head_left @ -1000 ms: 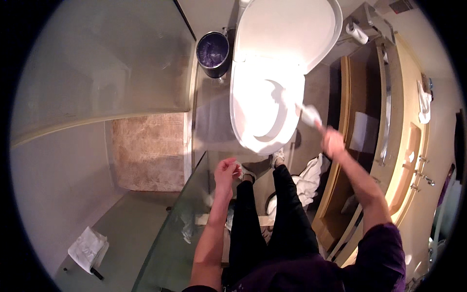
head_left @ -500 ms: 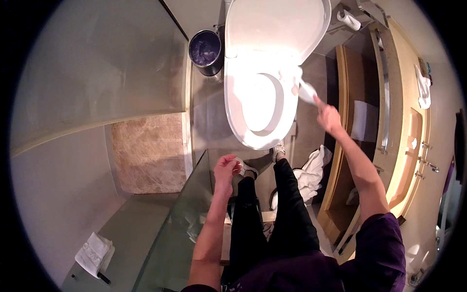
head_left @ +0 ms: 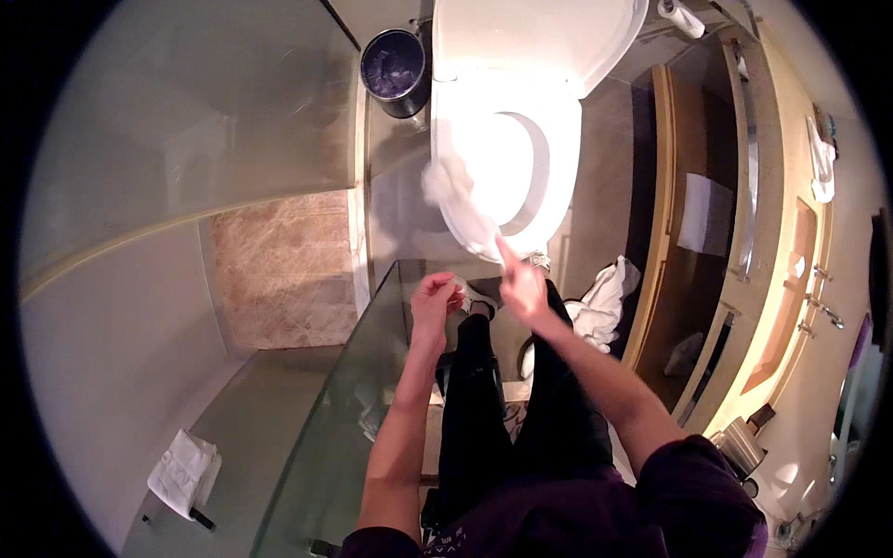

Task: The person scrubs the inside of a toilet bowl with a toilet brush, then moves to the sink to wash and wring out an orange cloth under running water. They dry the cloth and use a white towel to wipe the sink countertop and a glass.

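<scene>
Brush (head_left: 462, 206) at frame centre-top, long axis diagonal, white head pointing upper left over toilet (head_left: 549, 139) rim. Right hand (head_left: 523, 288) fingers wrapped round its handle. Left hand (head_left: 435, 296) loosely curled, free, beside glass partition (head_left: 372, 372).

no packages, labels, signs or screens show here — only bare bathroom fittings and cloths.

The toilet bowl (head_left: 521, 167) before me looks glossy white ceramic, the brush (head_left: 458, 200) in my right hand (head_left: 523, 290) has a smooth pale plastic handle, the partition (head_left: 363, 391) by my left hand (head_left: 434, 296) is clear smooth glass, and the bin (head_left: 395, 73) shines like dark metal.
</scene>
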The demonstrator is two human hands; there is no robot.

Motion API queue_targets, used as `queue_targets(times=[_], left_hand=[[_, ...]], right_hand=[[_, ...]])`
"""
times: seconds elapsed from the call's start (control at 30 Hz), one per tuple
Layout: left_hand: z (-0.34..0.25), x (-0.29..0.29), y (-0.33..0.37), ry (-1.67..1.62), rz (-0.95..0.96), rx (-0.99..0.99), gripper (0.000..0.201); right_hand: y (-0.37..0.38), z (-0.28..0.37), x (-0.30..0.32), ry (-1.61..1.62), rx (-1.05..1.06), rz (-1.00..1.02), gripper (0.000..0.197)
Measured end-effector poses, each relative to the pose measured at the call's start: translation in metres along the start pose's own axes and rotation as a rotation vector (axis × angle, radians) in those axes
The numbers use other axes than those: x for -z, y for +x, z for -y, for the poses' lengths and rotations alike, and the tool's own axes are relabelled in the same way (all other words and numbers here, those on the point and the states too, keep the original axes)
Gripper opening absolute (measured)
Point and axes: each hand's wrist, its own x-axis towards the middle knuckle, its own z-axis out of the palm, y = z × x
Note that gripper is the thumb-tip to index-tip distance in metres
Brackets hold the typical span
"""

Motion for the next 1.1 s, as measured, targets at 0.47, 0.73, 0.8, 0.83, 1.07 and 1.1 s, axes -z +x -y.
queue_targets(times=[0.47,0.73,0.8,0.83,1.07,1.1], left_hand=[[-0.006,-0.02,0.005,0.03,0.045,-0.023,0.016],[-0.014,-0.045,0.011,0.07,0.006,-0.004,0.015],[-0.016,-0.046,0.011,0.061,0.018,-0.038,0.015],[-0.018,-0.048,0.013,0.045,0.032,-0.061,0.015],[-0.036,-0.075,0.021,0.068,0.026,-0.069,0.016],[-0.038,-0.08,0.022,0.072,0.018,-0.072,0.016]], right_hand=[[-0.138,-0.117,0.107,-0.683,-0.011,0.066,0.077],[0.023,-0.105,0.19,-0.397,0.011,-0.15,0.062],[0.032,-0.085,0.201,-0.283,-0.017,-0.169,0.058],[0.033,-0.076,0.205,-0.109,0.039,-0.237,0.055],[0.095,-0.017,0.279,0.388,0.128,-0.452,0.052],[0.11,-0.009,0.293,0.423,0.145,-0.466,0.052]])
